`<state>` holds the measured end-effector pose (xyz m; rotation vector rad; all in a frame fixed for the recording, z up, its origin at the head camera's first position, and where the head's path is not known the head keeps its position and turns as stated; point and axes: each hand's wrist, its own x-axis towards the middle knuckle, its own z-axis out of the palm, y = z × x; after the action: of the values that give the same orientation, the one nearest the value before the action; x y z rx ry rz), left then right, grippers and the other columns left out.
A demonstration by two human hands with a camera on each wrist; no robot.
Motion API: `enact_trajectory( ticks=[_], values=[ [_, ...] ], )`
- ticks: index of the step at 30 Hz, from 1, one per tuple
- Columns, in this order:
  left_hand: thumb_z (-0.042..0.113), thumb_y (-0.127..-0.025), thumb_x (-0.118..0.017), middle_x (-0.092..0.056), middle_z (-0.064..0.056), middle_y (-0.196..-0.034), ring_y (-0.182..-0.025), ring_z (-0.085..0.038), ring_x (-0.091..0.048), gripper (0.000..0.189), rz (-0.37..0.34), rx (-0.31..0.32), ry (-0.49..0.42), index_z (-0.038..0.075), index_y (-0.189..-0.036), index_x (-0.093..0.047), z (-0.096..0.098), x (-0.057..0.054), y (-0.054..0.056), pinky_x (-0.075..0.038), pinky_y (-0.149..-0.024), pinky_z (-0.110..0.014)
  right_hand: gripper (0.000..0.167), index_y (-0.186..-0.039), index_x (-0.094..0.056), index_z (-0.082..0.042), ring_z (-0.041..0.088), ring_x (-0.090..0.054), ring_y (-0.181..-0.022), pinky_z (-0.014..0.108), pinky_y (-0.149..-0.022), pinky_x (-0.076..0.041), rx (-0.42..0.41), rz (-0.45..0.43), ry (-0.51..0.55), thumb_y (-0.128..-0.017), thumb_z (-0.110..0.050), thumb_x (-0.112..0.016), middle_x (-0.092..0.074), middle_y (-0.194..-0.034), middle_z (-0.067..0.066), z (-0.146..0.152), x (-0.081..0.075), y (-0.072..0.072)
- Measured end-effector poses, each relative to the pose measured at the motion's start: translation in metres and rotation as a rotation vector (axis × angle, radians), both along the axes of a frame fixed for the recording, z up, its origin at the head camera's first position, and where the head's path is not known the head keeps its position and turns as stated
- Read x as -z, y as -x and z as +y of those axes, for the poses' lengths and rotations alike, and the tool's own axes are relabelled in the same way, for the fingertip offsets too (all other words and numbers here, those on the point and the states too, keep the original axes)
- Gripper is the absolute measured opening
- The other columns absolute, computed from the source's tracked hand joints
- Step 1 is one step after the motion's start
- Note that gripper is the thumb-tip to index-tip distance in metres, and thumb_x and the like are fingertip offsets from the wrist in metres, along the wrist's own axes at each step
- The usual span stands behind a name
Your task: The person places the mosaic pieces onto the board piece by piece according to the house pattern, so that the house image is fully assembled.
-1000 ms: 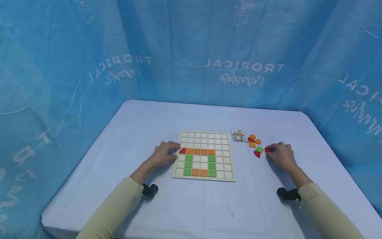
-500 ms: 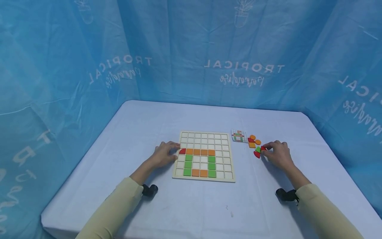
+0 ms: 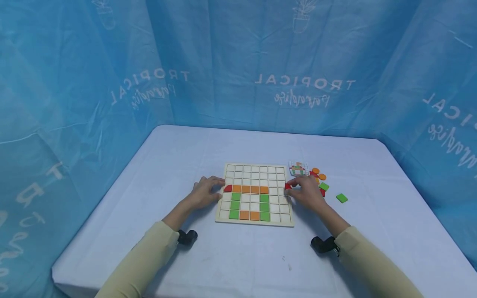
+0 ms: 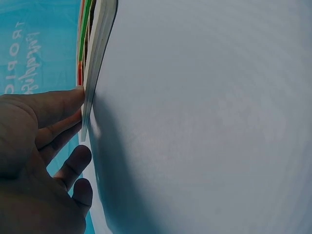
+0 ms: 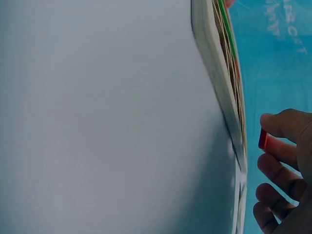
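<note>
A pale square grid board [image 3: 257,224] lies on the table, with orange and green square tiles forming a frame shape in its cells. A red rounded-edge piece [image 3: 227,188] occupies a cell at the left end of the orange row. Along the board's left edge rests my left hand [image 3: 203,193], thumb and forefinger spread apart and touching the rim. My right hand [image 3: 309,193] pinches a second red piece [image 5: 263,139] between thumb and forefinger. That piece is over the board's right edge in the head view, raised beside the rim in the right wrist view.
A pattern card [image 3: 298,168] lies beyond the board's right corner. Next to it are orange discs [image 3: 322,177], a green tile [image 3: 324,186] and red pieces partly hidden by my right hand. Another green tile [image 3: 341,198] lies farther right. Blue curtains surround the white table [image 3: 238,256].
My right hand has gone left from the loose pieces to the board's right edge, carrying the red piece. The far-right green tile has come into view. My left hand stays put.
</note>
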<state>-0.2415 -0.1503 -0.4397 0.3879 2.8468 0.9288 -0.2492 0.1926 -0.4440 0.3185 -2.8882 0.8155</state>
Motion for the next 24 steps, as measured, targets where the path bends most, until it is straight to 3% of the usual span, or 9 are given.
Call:
enact_trajectory(
  ticks=[5,11,24],
  values=[
    [0.013,-0.086,-0.07,-0.05,-0.005,-0.14,-0.124,-0.029,-0.038,0.045,0.009,0.007,0.006,0.007,-0.13,-0.06,0.0,0.0,0.0,-0.027,-0.091,-0.046,0.03,-0.102,-0.074,-0.004,0.031,-0.045,-0.105,0.047,-0.087,-0.037,-0.056,0.016,-0.006,-0.078,-0.021,-0.08,-0.064,-0.095,0.008,-0.023,0.003,0.001],
    [0.013,-0.086,-0.07,-0.05,-0.005,-0.139,-0.122,-0.028,-0.039,0.046,0.012,0.008,0.015,0.008,-0.13,-0.06,-0.001,0.0,0.0,-0.028,-0.091,-0.046,0.023,-0.096,-0.075,-0.006,0.025,-0.05,-0.091,0.046,-0.085,-0.035,-0.11,0.065,-0.055,-0.079,-0.021,-0.08,-0.065,-0.087,0.003,-0.036,0.007,0.006],
    [0.014,-0.086,-0.071,-0.05,-0.003,-0.14,-0.119,-0.026,-0.04,0.046,0.007,-0.001,0.018,0.009,-0.13,-0.06,-0.001,0.001,0.001,-0.028,-0.091,-0.045,0.024,-0.098,-0.075,-0.008,0.022,-0.045,-0.089,0.042,-0.078,-0.036,-0.09,0.03,-0.109,-0.08,-0.023,-0.078,-0.065,-0.089,0.001,-0.044,0.007,0.007]
  ],
)
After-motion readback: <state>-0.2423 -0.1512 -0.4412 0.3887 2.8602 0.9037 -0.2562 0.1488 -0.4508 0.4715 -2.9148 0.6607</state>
